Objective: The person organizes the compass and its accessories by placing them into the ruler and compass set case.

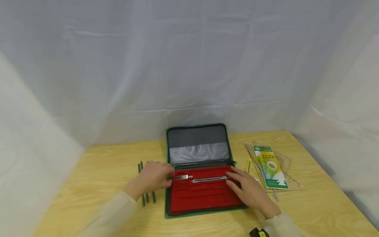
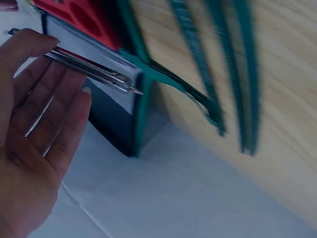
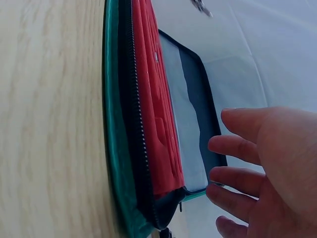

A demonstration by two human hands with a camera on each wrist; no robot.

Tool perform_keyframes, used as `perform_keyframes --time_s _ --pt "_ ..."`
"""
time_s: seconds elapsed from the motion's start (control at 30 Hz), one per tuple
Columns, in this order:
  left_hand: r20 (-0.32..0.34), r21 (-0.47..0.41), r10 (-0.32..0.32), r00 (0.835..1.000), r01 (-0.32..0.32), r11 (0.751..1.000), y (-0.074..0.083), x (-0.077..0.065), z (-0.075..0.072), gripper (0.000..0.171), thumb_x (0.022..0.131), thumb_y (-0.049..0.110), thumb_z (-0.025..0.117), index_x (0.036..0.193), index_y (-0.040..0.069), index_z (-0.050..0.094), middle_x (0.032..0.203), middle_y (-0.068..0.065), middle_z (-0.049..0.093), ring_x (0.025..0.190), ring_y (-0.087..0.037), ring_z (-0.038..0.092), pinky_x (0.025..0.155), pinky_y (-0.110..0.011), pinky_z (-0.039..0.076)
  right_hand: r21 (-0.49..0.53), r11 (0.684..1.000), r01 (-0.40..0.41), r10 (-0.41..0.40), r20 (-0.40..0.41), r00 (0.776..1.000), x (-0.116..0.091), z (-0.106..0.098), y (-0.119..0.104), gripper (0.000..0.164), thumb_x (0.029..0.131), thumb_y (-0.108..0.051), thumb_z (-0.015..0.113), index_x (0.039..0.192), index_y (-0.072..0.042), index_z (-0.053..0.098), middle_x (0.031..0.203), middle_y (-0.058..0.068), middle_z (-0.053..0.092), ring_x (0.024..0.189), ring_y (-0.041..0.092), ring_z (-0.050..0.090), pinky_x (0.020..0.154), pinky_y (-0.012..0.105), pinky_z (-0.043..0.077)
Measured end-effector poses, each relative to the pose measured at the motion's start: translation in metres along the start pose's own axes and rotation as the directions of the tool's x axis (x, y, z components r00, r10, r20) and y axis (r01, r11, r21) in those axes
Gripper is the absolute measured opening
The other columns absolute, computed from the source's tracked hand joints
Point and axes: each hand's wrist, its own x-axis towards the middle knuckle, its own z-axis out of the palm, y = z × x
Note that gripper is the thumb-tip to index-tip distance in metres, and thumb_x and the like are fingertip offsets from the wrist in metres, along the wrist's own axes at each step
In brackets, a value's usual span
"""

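Observation:
A metal drawing compass (image 2: 94,69) is pinched between the thumb and fingers of my left hand (image 1: 155,176), above the left side of the red tray (image 1: 204,205). Its pointed end sticks out past the fingers in the left wrist view. The tray lies in an unzipped green case (image 3: 116,163) with a black zip. Another slim metal instrument (image 1: 210,179) lies in the tray's upper part. My right hand (image 3: 277,168) hovers over the tray's right side with fingers spread and nothing in them; in the head view its fingertips overlap the slim instrument's end.
Three green pencils (image 1: 153,197) lie left of the case. The raised lid (image 1: 196,136) leans at the back. To the right are a yellow cutter knife (image 1: 249,165), clear set squares (image 1: 291,184) and a green-and-yellow packet (image 1: 270,168). A black-and-yellow object (image 1: 259,232) is at the front.

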Motion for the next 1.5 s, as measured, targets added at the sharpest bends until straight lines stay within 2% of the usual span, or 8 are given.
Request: perform_keyframes --time_s 0.13,0.27,0.4,0.63,0.83,1.03,1.2,1.5 --pt "0.003 0.008 0.036 0.999 -0.036 0.999 0.016 0.028 0.004 0.015 0.071 0.020 0.071 0.065 0.022 0.058 0.061 0.014 0.047 0.050 -0.006 0.042 0.044 -0.027 0.036 -0.019 1.000 -0.024 0.024 -0.012 1.000 0.000 -0.002 0.002 0.042 0.098 -0.034 0.055 0.133 -0.011 0.058 0.145 0.012 0.042 0.128 0.035 0.042 0.099 0.055 0.037" --pt "0.007 0.025 0.065 0.998 -0.065 0.998 0.031 0.046 0.011 0.014 0.071 0.022 0.072 0.064 0.023 0.059 0.060 0.016 0.048 0.051 -0.005 0.043 0.045 -0.028 0.036 -0.021 0.999 -0.035 0.035 -0.018 0.999 -0.001 -0.002 0.004 0.043 0.098 -0.034 0.054 0.135 -0.011 0.056 0.145 0.012 0.042 0.129 0.034 0.041 0.100 0.053 0.037" --pt "0.019 0.019 0.071 0.997 -0.071 0.997 0.044 0.057 0.021 0.015 0.071 0.022 0.071 0.064 0.023 0.058 0.060 0.015 0.049 0.052 -0.006 0.045 0.046 -0.028 0.036 -0.028 0.999 -0.039 0.039 -0.017 0.999 -0.002 -0.001 0.006 0.044 0.098 -0.035 0.054 0.135 -0.010 0.056 0.145 0.013 0.042 0.129 0.033 0.041 0.100 0.052 0.037" --pt "0.037 -0.056 0.030 0.999 -0.028 0.998 0.065 0.073 0.028 0.012 0.075 0.019 0.071 0.068 0.024 0.063 0.061 0.015 0.053 0.053 -0.005 0.047 0.046 -0.025 0.038 -0.025 0.999 -0.043 0.042 -0.030 0.999 -0.006 -0.002 0.011 0.045 0.098 -0.037 0.053 0.134 -0.010 0.057 0.144 0.014 0.043 0.128 0.034 0.043 0.099 0.053 0.038" --pt "0.071 -0.042 0.022 0.997 -0.019 0.999 0.076 0.090 0.036 0.015 0.076 0.020 0.072 0.065 0.026 0.063 0.058 0.016 0.050 0.052 -0.006 0.047 0.047 -0.027 0.039 -0.017 0.998 -0.064 0.063 -0.031 0.998 -0.007 -0.003 0.015 0.047 0.099 -0.040 0.049 0.135 -0.010 0.056 0.144 0.014 0.042 0.129 0.034 0.042 0.100 0.054 0.036" --pt "0.110 -0.028 0.017 0.994 -0.014 1.000 0.082 0.098 0.042 0.025 0.079 0.023 0.072 0.060 0.026 0.056 0.052 0.015 0.044 0.049 -0.006 0.043 0.046 -0.026 0.036 -0.002 0.998 -0.063 0.063 -0.022 0.998 -0.009 -0.003 0.017 0.044 0.100 -0.035 0.050 0.134 -0.009 0.057 0.144 0.015 0.042 0.128 0.035 0.043 0.099 0.054 0.037" --pt "0.091 -0.015 0.035 0.995 -0.034 0.999 0.086 0.101 0.044 0.028 0.080 0.023 0.072 0.059 0.025 0.054 0.052 0.015 0.044 0.049 -0.006 0.043 0.046 -0.026 0.036 -0.019 0.999 -0.047 0.046 -0.025 0.999 -0.011 -0.003 0.017 0.043 0.099 -0.035 0.051 0.133 -0.008 0.057 0.143 0.015 0.043 0.127 0.034 0.044 0.099 0.052 0.039" --pt "0.066 0.046 0.070 0.995 -0.074 0.996 0.093 0.100 0.045 0.006 0.083 0.026 0.075 0.078 0.027 0.073 0.075 0.010 0.060 0.067 -0.010 0.059 0.056 -0.028 0.048 -0.018 1.000 -0.026 0.025 -0.023 0.999 -0.016 -0.003 0.017 0.043 0.099 -0.032 0.053 0.132 -0.006 0.058 0.143 0.017 0.043 0.126 0.035 0.045 0.097 0.053 0.040"
